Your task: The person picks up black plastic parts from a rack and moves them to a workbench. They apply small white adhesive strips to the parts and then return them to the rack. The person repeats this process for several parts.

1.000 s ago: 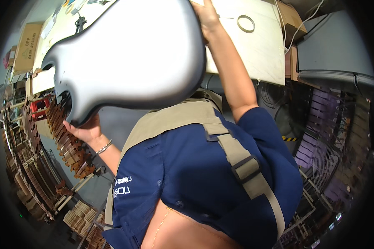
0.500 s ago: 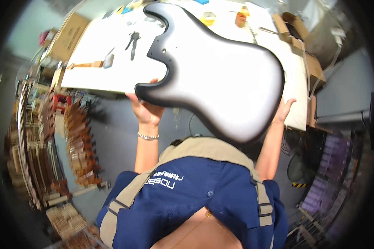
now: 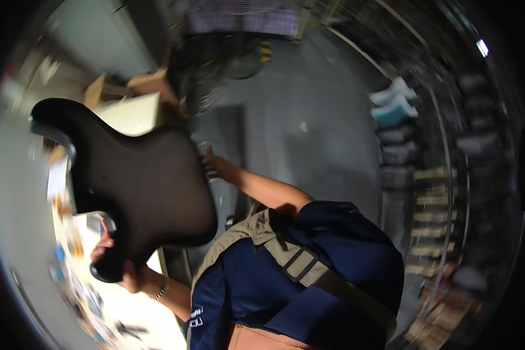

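Observation:
A solid electric guitar body, dark-edged with a shaded greyish face, is held up on the left side of the view. My left hand grips one of its horns, with fingers and thumb showing on either side of it. At the rounded end opposite the horns, my right hand supports the edge, its thumb raised and its other fingers partly hidden by the body. Motion blurs the picture somewhat.
A white worktable with scattered tools lies below the guitar body, and cardboard boxes stand at its end. Grey floor stretches to the right. Beyond it a rack carries several light and dark pieces.
My view has turned right, away from the worktable toward the floor and rack. The guitar body has moved with both hands to the left of the picture, and its pale face now looks dark.

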Available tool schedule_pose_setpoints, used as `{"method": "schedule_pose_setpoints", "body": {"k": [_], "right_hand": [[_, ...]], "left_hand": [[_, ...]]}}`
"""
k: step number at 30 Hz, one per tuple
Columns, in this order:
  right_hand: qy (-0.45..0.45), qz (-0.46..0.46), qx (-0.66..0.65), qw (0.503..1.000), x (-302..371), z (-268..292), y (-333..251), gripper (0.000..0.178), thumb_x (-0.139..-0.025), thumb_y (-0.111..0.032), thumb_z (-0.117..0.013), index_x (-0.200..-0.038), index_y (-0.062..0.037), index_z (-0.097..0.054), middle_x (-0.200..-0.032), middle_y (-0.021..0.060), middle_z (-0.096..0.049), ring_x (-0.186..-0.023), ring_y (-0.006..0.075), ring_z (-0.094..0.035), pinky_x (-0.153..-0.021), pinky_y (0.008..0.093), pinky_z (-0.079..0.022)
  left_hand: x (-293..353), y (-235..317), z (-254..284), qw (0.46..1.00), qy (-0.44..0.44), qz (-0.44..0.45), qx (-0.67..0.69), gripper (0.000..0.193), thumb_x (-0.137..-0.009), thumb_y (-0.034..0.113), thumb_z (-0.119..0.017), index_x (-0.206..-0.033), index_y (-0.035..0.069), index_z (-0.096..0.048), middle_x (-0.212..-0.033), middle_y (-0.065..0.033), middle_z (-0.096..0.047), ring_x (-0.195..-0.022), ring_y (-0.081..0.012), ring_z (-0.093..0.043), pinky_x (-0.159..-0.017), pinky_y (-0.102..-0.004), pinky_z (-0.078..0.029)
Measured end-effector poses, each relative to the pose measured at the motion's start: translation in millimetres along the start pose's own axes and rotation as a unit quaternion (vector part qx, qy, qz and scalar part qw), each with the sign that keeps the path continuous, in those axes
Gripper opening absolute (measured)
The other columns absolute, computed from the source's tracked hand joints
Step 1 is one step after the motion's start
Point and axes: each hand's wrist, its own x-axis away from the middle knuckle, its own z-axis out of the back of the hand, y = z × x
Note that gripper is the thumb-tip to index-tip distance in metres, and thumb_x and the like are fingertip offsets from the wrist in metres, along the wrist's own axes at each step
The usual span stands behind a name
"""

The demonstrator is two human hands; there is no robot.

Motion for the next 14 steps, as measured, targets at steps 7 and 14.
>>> {"method": "schedule_pose_setpoints", "body": {"k": [7,14], "right_hand": [[-0.021,-0.051,-0.236,0.970,110,202,-35,0.105,-0.073,-0.083,-0.015,-0.133,-0.0008,-0.039,-0.130,0.0306,-0.039,-0.118,0.0354,-0.046,-0.098,0.0422,-0.038],[-0.002,-0.097,-0.481,0.871,198,378,-54,0.090,-0.070,-0.075,-0.049,-0.108,0.0069,-0.055,-0.097,0.0324,-0.058,-0.079,0.0364,-0.065,-0.058,0.0363,-0.059]], "left_hand": [[-13,-93,-173,0.868,-0.437,0.220,-0.088,0.046,-0.049,0.011,-0.060,-0.093,0.000,-0.051,-0.080,-0.0122,-0.061,-0.087,-0.0263,-0.060,-0.105,-0.0493,-0.028],[-7,-199,-366,0.578,-0.752,0.317,0.019,0.049,-0.049,0.024,-0.075,-0.091,0.001,-0.063,-0.093,-0.0116,-0.064,-0.090,-0.0250,-0.061,-0.087,-0.0312,-0.044]]}}
